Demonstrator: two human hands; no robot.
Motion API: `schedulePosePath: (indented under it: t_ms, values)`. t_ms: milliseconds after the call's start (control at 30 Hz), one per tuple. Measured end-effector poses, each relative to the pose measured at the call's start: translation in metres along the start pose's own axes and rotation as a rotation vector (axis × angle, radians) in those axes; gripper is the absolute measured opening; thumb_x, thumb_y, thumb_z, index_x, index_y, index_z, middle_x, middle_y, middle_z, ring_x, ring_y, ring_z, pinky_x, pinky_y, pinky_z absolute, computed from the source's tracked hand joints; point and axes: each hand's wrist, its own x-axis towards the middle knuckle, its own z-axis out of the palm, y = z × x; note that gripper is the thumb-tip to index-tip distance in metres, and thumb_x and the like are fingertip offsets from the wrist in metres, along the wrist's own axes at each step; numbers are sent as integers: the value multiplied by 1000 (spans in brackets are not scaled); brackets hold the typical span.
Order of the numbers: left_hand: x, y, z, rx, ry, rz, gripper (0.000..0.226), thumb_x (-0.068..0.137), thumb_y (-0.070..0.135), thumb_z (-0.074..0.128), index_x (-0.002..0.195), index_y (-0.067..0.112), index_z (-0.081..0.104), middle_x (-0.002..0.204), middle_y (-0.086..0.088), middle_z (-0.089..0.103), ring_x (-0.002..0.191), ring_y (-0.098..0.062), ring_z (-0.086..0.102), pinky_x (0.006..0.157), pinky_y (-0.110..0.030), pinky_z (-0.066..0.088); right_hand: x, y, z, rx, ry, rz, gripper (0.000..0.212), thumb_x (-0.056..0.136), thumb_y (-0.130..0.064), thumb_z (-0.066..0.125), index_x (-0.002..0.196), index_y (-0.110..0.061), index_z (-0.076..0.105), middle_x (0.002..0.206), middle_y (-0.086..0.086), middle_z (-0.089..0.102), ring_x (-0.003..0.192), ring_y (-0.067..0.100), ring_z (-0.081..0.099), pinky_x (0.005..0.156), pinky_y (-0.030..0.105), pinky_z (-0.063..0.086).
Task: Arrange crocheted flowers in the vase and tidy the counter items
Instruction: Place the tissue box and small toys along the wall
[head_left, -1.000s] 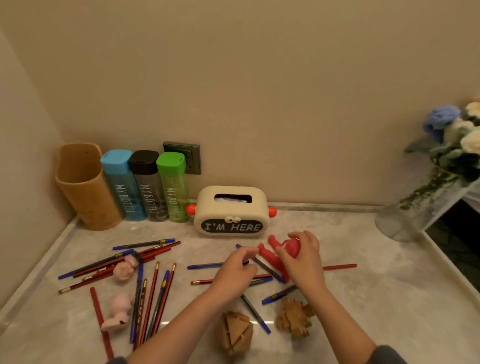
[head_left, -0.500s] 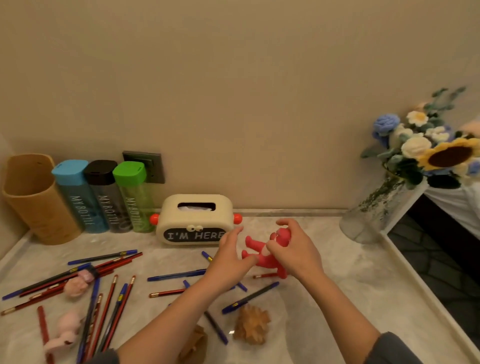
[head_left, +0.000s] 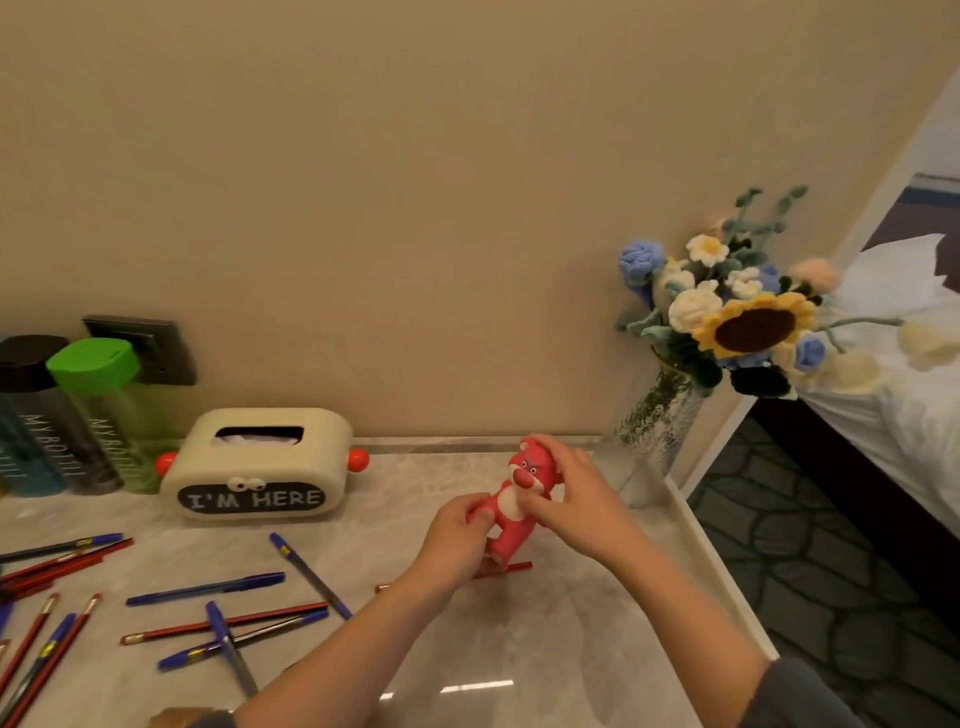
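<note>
Gripping bear (upright) between left hand, right hand.

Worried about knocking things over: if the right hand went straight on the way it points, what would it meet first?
The pink bear toy, which the right hand grips; beyond that, probably just the wall, though depth is unclear.

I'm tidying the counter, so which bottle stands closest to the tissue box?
The green-capped bottle, right next to the tissue box; the black-capped bottle stands farther left.
</note>
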Motion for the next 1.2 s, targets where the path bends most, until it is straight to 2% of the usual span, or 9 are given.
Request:
schedulePosePath:
  t_ms: [67, 167, 300, 400, 533, 667, 733, 967, 1200]
  values:
    - [11, -5, 19, -17, -3, -7, 33, 101, 5, 33, 121, 15, 57, 98, -7, 64, 78, -21, 66, 64, -31, 59, 11, 9, -6, -60, 15, -2, 69, 77, -44, 70, 139, -39, 41, 120, -11, 46, 108, 10, 53, 90, 28, 45]
    - [27, -10, 39, 37, -48, 0, 33, 95, 2, 34, 112, 18, 57, 96, -7, 63, 82, -21, 63, 74, -38, 59, 33, 20, -15, -159, -2, -21, 64, 78, -41, 71, 136, -34, 47, 121, -4, 49, 108, 17, 56, 89, 33, 48]
    - [51, -10, 56, 233, -108, 27, 25, 91, 6, 41, 100, 19, 60, 79, 3, 57, 66, -11, 52, 58, -24, 45, 69, 33, -27, -304, -113, -49, 49, 82, -28, 66, 129, -28, 53, 121, 2, 50, 102, 24, 59, 83, 34, 49]
    - [69, -12, 68, 256, -141, 6, 24, 89, 2, 43, 94, 19, 59, 81, 2, 61, 68, -10, 58, 55, -21, 47, 91, 45, -30, -468, -175, -81, 41, 80, -26, 65, 120, -27, 60, 116, 2, 60, 103, 25, 59, 80, 33, 50]
    - [90, -29, 77, 308, -133, 5, 23, 82, 6, 51, 96, 11, 68, 91, -5, 67, 80, -15, 62, 79, -38, 55, 107, 58, -25, -625, -188, -114, 27, 78, -30, 66, 104, -26, 63, 103, 2, 64, 102, 26, 58, 72, 31, 44]
    - [96, -31, 84, 298, -136, 31, 23, 90, 3, 47, 100, 9, 67, 76, 3, 59, 56, -1, 50, 51, -15, 42, 117, 61, -26, -847, -120, -177, 20, 78, -36, 67, 95, -25, 64, 103, 2, 65, 107, 26, 57, 88, 34, 38]
    - [99, -30, 87, 279, -147, 24, 22, 93, 4, 47, 102, 12, 65, 68, 8, 53, 47, 3, 46, 46, -11, 36, 120, 60, -28, -931, -107, -192, 20, 81, -35, 67, 97, -25, 64, 105, 1, 66, 107, 24, 59, 94, 36, 34]
    - [106, -30, 91, 270, -164, 16, 29, 90, -1, 42, 107, 5, 65, 88, -6, 56, 77, -16, 51, 61, -25, 38, 127, 55, -30, -1038, -114, -180, 12, 84, -34, 65, 86, -28, 55, 99, -2, 69, 100, 22, 63, 97, 36, 31]
    - [107, -29, 94, 216, -161, 8, 29, 88, -6, 41, 106, 3, 63, 89, -8, 52, 75, -14, 48, 61, -24, 37, 127, 55, -28, -1013, -117, -166, 21, 86, -39, 62, 100, -22, 64, 104, 1, 69, 102, 23, 63, 97, 36, 32]
